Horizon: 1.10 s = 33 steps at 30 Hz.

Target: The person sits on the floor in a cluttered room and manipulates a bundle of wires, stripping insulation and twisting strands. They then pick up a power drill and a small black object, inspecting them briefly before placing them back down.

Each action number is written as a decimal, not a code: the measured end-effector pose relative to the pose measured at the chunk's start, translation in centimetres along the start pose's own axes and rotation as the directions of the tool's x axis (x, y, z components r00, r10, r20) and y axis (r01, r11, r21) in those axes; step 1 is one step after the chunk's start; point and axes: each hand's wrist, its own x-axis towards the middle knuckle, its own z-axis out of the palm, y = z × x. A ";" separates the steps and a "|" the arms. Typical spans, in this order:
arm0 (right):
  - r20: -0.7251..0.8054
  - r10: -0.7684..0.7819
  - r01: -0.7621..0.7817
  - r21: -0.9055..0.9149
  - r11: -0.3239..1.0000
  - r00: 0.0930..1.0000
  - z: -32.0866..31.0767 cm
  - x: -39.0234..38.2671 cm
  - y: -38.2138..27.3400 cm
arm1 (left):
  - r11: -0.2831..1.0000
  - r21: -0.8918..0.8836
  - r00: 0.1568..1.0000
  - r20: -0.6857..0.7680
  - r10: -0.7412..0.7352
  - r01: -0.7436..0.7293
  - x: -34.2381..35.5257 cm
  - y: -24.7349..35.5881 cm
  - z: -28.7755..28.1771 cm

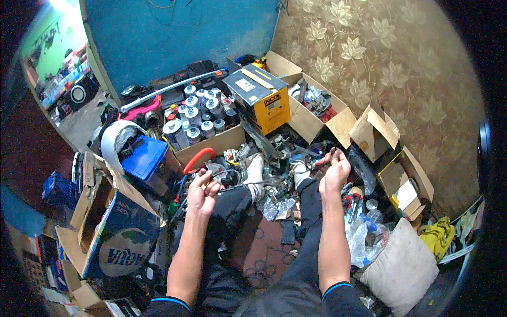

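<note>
My left hand [204, 193] is raised above my left knee, palm up, its fingers curled in. What the curled fingers hold, if anything, I cannot make out. Just beyond it a red curved handle [199, 157] rises from the clutter, and a thin grey cable [248, 185] passes close by. Over my right knee, my right hand [336, 171] also faces palm up, thumb and fingers drawn together. A small dark bit shows at its fingertips, too small to name. Below and between the hands, loose parts and scraps [277, 156] surround my feet in pale socks [254, 174].
Several spray cans [193, 114] fill a cardboard box ahead, beside a yellow-and-black box [260, 100]. On the left stand a blue container [144, 157] and a dark blue carton [124, 235]. Open cartons [404, 182], clear plastic bags [364, 243] and a grey cushion [402, 267] lie right.
</note>
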 end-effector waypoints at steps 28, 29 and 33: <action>0.689 0.355 -0.078 -0.400 0.913 0.632 4.7 -7.2 2.2 | 0.957 0.270 0.985 0.160 0.065 -0.107 -1.5 -6.5 1.5; 0.688 0.368 -0.139 -0.366 0.920 0.626 4.7 -7.2 2.3 | 0.951 0.292 0.988 0.135 0.068 -0.105 -1.8 -6.8 1.8; 0.724 0.399 -0.339 -0.239 0.910 0.563 4.4 -6.8 2.2 | 0.817 0.537 0.975 0.177 0.135 -0.210 -2.4 -7.0 2.2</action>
